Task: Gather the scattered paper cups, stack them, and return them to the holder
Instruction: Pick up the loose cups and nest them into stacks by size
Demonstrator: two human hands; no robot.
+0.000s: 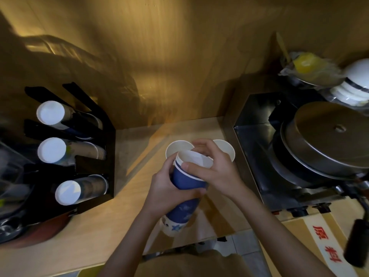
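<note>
Left hand (165, 188) clenched around tilted stack of blue star-printed paper cups (184, 192) above wooden counter (89, 226). Right hand (211, 166) grips stack's top rim. Two white-lined paper cups (176, 147) stand behind, touching hands. Risk: crooked nesting jams; elbow sweep topples loose cups. Black three-slot cup holder (107, 140) left, well apart.

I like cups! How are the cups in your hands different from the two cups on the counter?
The held stack is several cups nested together, tilted, with blue sides showing. The counter cups stand apart from each other, upright, showing only white insides. The left hand and right hand grip the stack; the counter cups sit behind the hands. All open upward.
</note>
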